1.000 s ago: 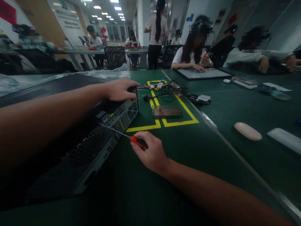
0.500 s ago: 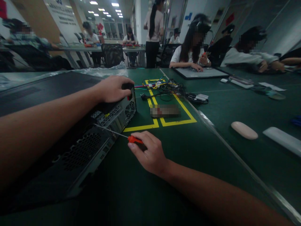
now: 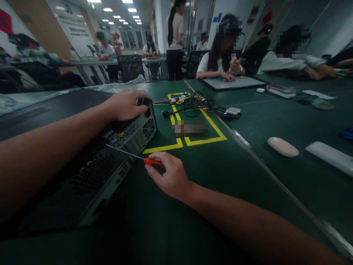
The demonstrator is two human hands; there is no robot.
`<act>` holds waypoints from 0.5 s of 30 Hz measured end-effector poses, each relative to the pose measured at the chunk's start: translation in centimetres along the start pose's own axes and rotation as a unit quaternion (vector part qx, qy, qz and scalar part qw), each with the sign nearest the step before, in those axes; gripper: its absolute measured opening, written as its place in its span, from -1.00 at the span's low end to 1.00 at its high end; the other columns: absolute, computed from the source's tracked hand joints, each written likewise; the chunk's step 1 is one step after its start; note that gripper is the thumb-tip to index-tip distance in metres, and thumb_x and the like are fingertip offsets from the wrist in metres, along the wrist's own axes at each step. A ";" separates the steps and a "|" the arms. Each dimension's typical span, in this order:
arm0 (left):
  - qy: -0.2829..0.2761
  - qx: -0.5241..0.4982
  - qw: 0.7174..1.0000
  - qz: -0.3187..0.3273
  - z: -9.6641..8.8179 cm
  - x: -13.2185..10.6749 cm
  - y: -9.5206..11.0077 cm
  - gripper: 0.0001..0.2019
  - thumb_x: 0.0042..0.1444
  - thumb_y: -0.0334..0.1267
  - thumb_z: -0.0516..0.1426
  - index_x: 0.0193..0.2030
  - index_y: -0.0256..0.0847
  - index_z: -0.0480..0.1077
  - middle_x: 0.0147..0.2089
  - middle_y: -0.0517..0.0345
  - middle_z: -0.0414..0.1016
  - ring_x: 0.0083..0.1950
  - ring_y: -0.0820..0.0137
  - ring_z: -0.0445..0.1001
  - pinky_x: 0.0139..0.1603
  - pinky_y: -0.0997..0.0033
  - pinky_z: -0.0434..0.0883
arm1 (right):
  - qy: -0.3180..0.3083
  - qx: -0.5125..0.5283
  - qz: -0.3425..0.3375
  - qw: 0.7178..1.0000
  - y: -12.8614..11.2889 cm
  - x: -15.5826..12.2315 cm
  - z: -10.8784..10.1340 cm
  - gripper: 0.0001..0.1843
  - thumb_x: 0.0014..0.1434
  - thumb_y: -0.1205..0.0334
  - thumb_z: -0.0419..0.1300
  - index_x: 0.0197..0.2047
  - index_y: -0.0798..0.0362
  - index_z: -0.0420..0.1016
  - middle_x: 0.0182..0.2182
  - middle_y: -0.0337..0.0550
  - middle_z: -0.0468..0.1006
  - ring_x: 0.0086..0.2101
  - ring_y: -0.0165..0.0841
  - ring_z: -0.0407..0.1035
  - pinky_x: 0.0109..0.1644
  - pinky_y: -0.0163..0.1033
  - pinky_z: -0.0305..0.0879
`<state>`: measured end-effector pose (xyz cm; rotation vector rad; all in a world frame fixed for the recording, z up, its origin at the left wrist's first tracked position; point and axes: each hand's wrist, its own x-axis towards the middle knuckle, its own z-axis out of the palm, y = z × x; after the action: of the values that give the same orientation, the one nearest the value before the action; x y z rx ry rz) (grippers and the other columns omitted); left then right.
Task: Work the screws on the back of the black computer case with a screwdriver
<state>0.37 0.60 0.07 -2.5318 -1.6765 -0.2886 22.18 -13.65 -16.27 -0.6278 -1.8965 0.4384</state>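
A black desktop computer case (image 3: 93, 175) lies on the green table at the left, its rear panel with vents and ports facing me. My left hand (image 3: 127, 105) is across its top, fingers curled over the far rear corner. In my right hand (image 3: 171, 175) is a screwdriver (image 3: 151, 161) with an orange handle, gripped between thumb and fingers. Its long thin shaft points left to the rear panel, and the tip meets the panel near the upper edge. Exactly what the tip touches is too dark to make out.
Beyond the case lie bundled cables (image 3: 197, 101) and a blurred-out object (image 3: 190, 129) by yellow tape (image 3: 205, 141). A pale oval object (image 3: 282, 146) and a long white object (image 3: 331, 156) lie to the right. Clear plastic wrap (image 3: 129, 84) sits behind the case. Several people work farther off.
The whole view has shifted slightly, so things appear a little farther left. Both hands keep their hold, and the screwdriver stays against the case's rear panel.
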 end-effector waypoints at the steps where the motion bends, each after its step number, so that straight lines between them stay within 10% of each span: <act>1: -0.003 0.003 1.000 0.000 -0.1 -0.2 0.2 -0.29 0.28 0.06 0.10 0.47 -0.17 0.62 0.37 -0.08 0.71 0.35 -0.11 0.61 0.51 -0.18 0.46 | 0.003 -0.002 -0.005 1.000 0.0 0.0 0.0 -0.81 0.60 0.12 0.28 0.13 0.02 0.63 -0.03 -0.03 0.82 -0.03 -0.22 0.73 0.14 -0.09 0.69; 10: -0.015 -0.030 0.999 -0.014 -0.4 -0.5 0.4 -0.22 0.21 0.26 0.09 0.50 0.04 0.57 0.41 0.39 0.69 0.38 -0.07 0.47 0.60 -0.22 0.30 | -0.040 -0.028 0.032 0.998 0.0 0.4 -0.4 -0.80 0.58 0.10 0.34 0.15 -0.02 0.66 0.01 -0.05 0.82 0.01 -0.20 0.70 0.20 -0.05 0.63; 15: -0.022 -0.021 0.999 -0.037 -0.6 -0.7 0.7 -0.16 0.28 0.28 0.07 0.55 -0.13 0.54 0.49 0.22 0.62 0.38 -0.14 0.46 0.58 -0.25 0.31 | -0.037 -0.036 0.028 0.998 0.0 0.6 -0.5 -0.78 0.61 0.08 0.31 0.16 -0.02 0.69 -0.01 -0.07 0.81 0.02 -0.21 0.69 0.22 -0.10 0.58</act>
<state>0.68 -0.42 0.51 -2.5274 -1.8009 -0.2790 22.46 -13.31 -15.64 -0.7224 -1.9763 0.4367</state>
